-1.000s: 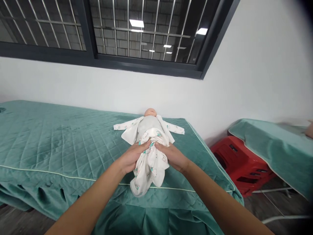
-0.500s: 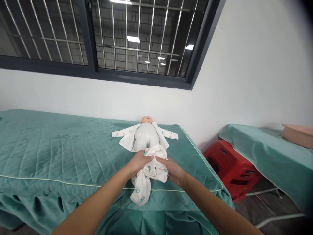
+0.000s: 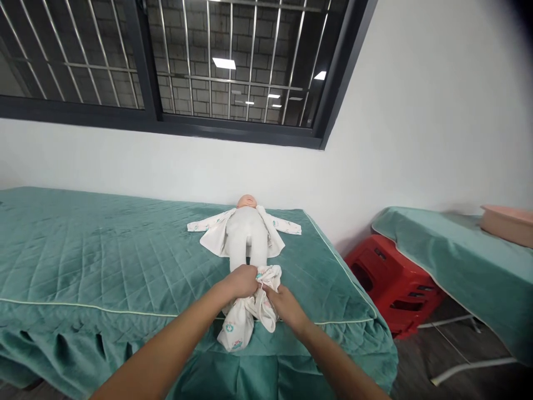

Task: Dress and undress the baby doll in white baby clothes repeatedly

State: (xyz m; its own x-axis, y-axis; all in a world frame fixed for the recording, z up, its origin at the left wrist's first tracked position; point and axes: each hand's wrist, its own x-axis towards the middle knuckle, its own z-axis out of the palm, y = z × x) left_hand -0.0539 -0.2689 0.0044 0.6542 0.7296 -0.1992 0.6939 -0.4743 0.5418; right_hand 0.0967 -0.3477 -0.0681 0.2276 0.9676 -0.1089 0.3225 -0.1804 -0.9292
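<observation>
A baby doll lies on its back on the green bed, its head toward the wall. Its white printed jacket is spread wide, with the sleeves stretched out to both sides. Around the doll's lower legs are bunched white printed baby trousers, one leg of them hanging toward the bed's front edge. My left hand is closed on the gathered cloth at the left. On the right side my right hand pinches the same trousers. The doll's feet are hidden by cloth and hands.
The quilted green bedspread reaches back to the white wall under a barred window. To the right are red plastic stools and a green-covered table with a pink basin.
Both hands have drawn the trousers down toward the bed's front edge. The doll's legs, covered before, now show down to about the shins.
</observation>
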